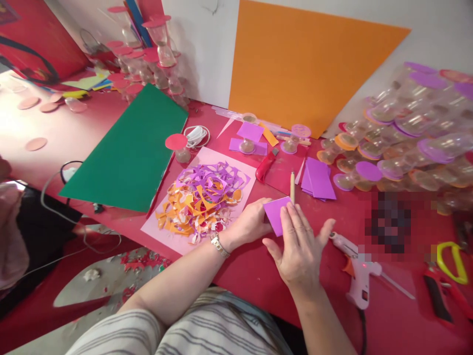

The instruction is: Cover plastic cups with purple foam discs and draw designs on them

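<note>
A purple foam-like square sheet is at the front of the table, gripped at its left edge by my left hand, whose fingers are partly hidden. My right hand lies flat against the square's right side, fingers stretched and thumb apart. Just beyond those fingertips a pencil-like yellow stick points away from me. A small stack of purple rectangles lies farther right. Behind stands a small sand timer with a purple square over its top. A red-handled box cutter rests near it.
Coloured scraps cover a pink sheet at left. A white glue gun lies right, near yellow-handled scissors and red pliers. Several timers are stacked back right. A green board lies left; an orange board leans behind.
</note>
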Motion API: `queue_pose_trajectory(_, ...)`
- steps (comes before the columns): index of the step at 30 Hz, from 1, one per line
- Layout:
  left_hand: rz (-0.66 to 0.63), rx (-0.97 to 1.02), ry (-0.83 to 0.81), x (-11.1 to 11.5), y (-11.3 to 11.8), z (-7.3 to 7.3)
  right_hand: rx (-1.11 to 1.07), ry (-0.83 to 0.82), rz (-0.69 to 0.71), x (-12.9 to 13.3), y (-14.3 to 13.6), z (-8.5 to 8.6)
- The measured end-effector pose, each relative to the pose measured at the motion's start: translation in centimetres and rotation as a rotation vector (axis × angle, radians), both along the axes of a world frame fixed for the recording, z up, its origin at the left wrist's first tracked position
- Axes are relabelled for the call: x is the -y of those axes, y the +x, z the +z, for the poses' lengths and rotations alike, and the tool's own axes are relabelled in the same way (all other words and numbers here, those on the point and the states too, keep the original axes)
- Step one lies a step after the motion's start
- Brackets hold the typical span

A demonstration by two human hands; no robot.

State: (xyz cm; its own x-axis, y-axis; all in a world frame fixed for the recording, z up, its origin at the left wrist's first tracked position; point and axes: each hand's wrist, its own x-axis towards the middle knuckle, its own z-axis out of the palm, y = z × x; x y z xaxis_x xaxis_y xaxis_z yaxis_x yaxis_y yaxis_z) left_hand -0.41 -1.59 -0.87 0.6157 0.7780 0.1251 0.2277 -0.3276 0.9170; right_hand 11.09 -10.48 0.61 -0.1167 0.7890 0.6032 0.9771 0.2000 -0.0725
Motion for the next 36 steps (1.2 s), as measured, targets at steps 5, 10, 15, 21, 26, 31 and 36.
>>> queue_pose_trajectory(5,0.014,-0.063,0.123,0.1,0.2,-0.6,0.006,0.000,0.025,0.0,-0.4,0.1)
queue_pose_trajectory(10,-0.065,0.012,0.064,-0.2,-0.3,0.0,-0.010,0.003,0.033,0.0,-0.4,-0.2)
queue_pose_trajectory(15,-0.105,0.078,-0.123,0.0,-0.6,0.3,-0.011,-0.004,0.028,0.1,-0.5,-0.3)
queue_pose_trajectory(21,-0.099,0.084,-0.100,0.0,-0.5,0.0,-0.006,0.007,0.038,0.0,-0.5,-0.3)
queue_pose_trajectory(26,-0.094,0.093,-0.094,0.0,-0.5,0.0,-0.015,0.007,0.035,0.0,-0.6,-0.5)
queue_pose_trajectory(31,-0.069,0.070,-0.083,-0.1,-0.6,0.0,-0.016,0.010,0.042,-0.1,-0.6,-0.9)
queue_pose_trajectory(36,-0.040,0.039,-0.079,0.0,-0.4,-0.3,-0.026,0.006,0.047,0.0,-0.4,-0.8)
